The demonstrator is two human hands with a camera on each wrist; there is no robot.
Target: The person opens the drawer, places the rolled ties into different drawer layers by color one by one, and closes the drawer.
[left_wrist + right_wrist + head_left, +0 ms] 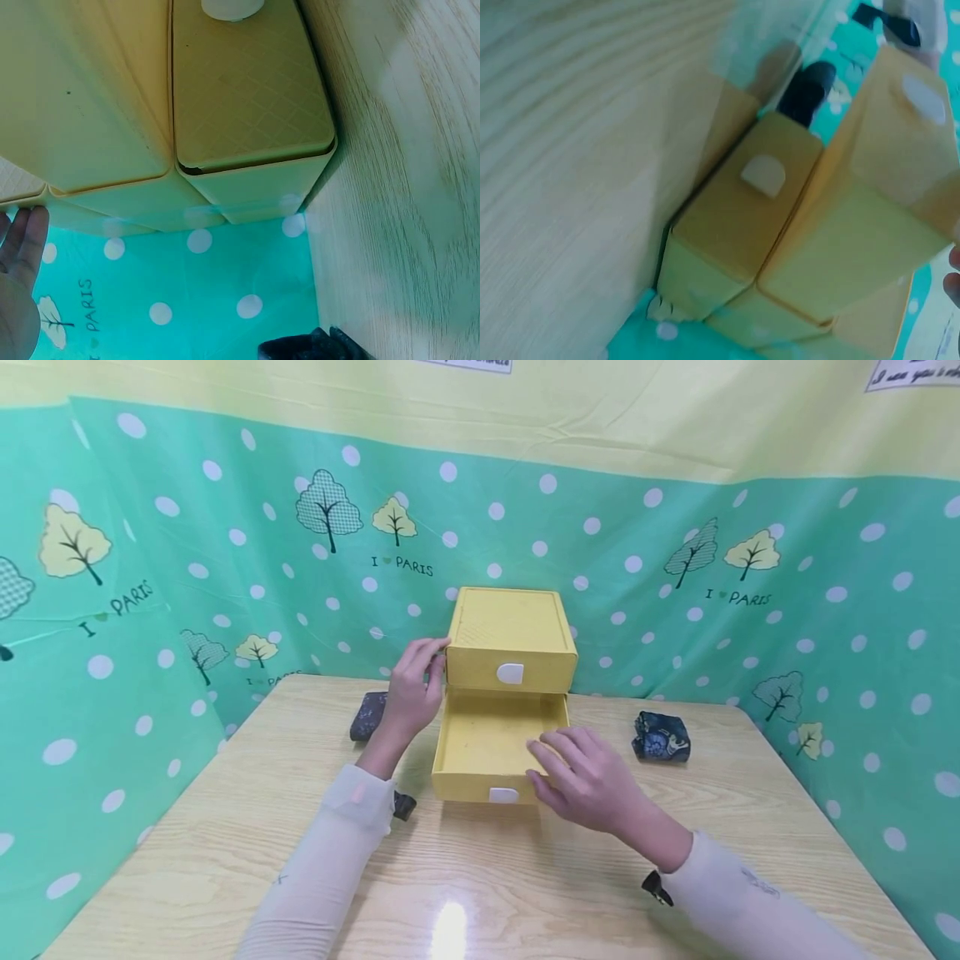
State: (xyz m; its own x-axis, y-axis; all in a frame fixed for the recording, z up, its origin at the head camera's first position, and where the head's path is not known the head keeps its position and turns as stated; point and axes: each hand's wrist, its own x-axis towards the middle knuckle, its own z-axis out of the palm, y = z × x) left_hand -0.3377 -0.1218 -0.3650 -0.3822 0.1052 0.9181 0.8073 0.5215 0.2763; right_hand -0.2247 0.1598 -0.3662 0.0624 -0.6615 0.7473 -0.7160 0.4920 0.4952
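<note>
A yellow drawer cabinet [512, 614] stands near the back of the table. Its middle drawer [487, 735] is pulled out, with bare yellow floor showing inside. The top drawer front [480, 668] and the bottom drawer front [727, 210] sit in the cabinet; each has a white tab. My left hand [414, 689] rests its extended fingers against the cabinet's upper left side. At the pulled-out drawer's front right corner, my right hand [588, 777] grips the front wall, thumb in front and fingers over the inside. Only fingertips [954, 287] of it show in the right wrist view.
A dark patterned folded cloth [367, 717] lies left of the cabinet, partly behind my left hand. Another folded cloth [662, 737] lies to the right. A green and yellow curtain [615, 560] hangs behind the wooden table [247, 827] and along its sides.
</note>
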